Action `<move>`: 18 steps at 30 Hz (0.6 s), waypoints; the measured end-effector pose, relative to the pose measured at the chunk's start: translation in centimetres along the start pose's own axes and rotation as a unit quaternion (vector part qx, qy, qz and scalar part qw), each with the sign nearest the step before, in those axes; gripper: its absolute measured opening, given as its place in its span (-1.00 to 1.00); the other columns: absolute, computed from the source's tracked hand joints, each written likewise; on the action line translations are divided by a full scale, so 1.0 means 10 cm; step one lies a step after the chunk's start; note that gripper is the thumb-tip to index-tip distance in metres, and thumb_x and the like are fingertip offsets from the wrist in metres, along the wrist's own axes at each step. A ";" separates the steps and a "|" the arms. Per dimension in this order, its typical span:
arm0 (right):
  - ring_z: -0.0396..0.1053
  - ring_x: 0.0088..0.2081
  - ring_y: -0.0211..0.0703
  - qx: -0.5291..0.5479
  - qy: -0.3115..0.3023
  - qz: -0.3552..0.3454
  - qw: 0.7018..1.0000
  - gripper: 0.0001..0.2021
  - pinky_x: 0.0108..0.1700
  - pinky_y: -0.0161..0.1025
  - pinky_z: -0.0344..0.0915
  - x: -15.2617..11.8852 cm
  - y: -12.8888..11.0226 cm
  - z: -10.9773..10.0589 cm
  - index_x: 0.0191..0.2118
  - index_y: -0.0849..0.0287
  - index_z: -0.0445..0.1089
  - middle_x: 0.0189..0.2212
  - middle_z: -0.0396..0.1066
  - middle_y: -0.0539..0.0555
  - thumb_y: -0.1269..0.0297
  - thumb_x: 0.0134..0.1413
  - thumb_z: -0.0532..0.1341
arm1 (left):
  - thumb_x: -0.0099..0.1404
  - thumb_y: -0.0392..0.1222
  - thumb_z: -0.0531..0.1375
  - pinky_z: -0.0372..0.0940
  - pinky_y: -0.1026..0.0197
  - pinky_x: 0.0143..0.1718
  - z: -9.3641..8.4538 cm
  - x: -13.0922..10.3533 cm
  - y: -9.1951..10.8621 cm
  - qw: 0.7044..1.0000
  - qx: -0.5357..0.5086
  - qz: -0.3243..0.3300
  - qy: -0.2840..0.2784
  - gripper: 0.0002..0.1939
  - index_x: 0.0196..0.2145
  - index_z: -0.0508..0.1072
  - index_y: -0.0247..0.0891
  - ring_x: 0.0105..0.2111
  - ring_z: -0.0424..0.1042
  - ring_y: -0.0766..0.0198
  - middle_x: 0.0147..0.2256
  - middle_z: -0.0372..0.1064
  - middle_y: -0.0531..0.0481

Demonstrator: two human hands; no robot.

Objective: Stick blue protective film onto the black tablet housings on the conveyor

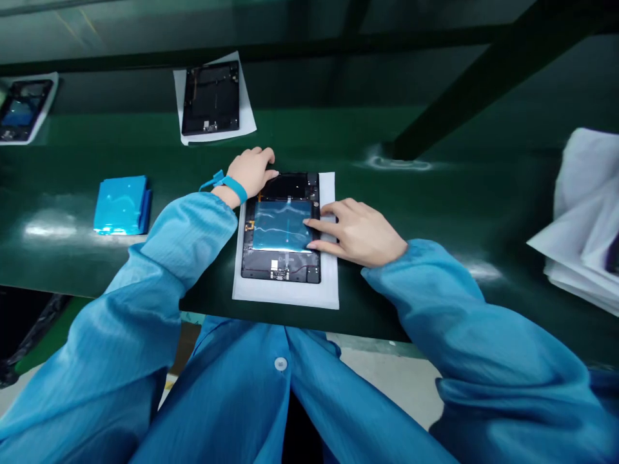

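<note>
An opened tablet housing (304, 265) lies flat on a white sheet (285, 294) near the table's front edge. Inside it sits a blue film-covered battery (282, 225). My left hand (250, 171) rests at the housing's upper left corner, thumb and fingers apart, with nothing held. From the right, my right hand (358, 231) reaches over the housing's edge, its fingers spread and two fingertips touching the right side of the battery. Beneath the battery, small boards and thin wires show in the lower part of the housing.
A second open housing (211, 96) lies on white paper behind, and another (22, 109) at the far left. Blue film sheets (120, 205) are stacked on the left of the green table (193, 169). White sheets (585, 212) pile at the right; a dark post (464, 84) stands behind.
</note>
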State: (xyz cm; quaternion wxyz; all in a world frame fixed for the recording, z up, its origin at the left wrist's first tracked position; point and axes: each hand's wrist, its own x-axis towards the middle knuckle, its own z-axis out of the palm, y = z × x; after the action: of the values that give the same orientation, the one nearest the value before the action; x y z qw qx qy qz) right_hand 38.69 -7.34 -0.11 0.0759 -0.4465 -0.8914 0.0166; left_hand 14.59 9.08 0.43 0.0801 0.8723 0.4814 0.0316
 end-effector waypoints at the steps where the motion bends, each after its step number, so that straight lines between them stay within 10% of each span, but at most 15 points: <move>1: 0.29 -0.12 0.08 -0.002 -0.006 -0.012 1.000 -0.36 -0.14 -0.07 0.19 -0.03 -0.03 -0.02 0.18 0.13 0.51 -0.03 0.43 0.30 -0.23 0.37 -0.03 | 0.41 -0.09 0.20 0.37 -0.06 0.02 0.01 0.02 -0.04 1.000 -0.013 0.001 0.002 -0.68 0.05 0.48 -0.27 -0.05 0.44 0.00 -0.04 0.47 -0.20; 10: 0.29 -0.18 0.09 -0.007 -0.022 0.049 0.999 -0.26 -0.18 -0.06 0.12 0.20 0.02 0.05 0.30 0.27 0.37 -0.08 0.42 0.33 -0.24 0.37 -0.08 | 0.41 -0.05 0.16 0.37 0.04 -0.10 -0.04 0.11 -0.14 0.999 -0.040 0.009 -0.017 -0.76 -0.19 0.57 -0.23 -0.21 0.45 0.12 -0.20 0.50 -0.12; 18: 0.29 -0.25 -0.02 0.014 -0.003 -0.100 0.995 -0.32 -0.22 -0.13 0.18 -0.18 -0.19 -0.07 0.15 0.29 0.49 -0.22 0.43 0.25 -0.22 0.37 -0.01 | 0.45 -0.04 0.14 0.36 -0.02 -0.03 -0.03 0.10 -0.07 0.999 -0.025 -0.004 -0.041 -0.74 -0.13 0.55 -0.24 -0.06 0.46 0.00 -0.08 0.47 -0.17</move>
State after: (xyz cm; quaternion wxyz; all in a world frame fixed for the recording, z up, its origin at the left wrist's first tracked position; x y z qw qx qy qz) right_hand 38.36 -9.90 0.56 0.0807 -0.3540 -0.9315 0.0223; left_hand 14.54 10.31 0.63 0.1215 0.8687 0.4801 0.0079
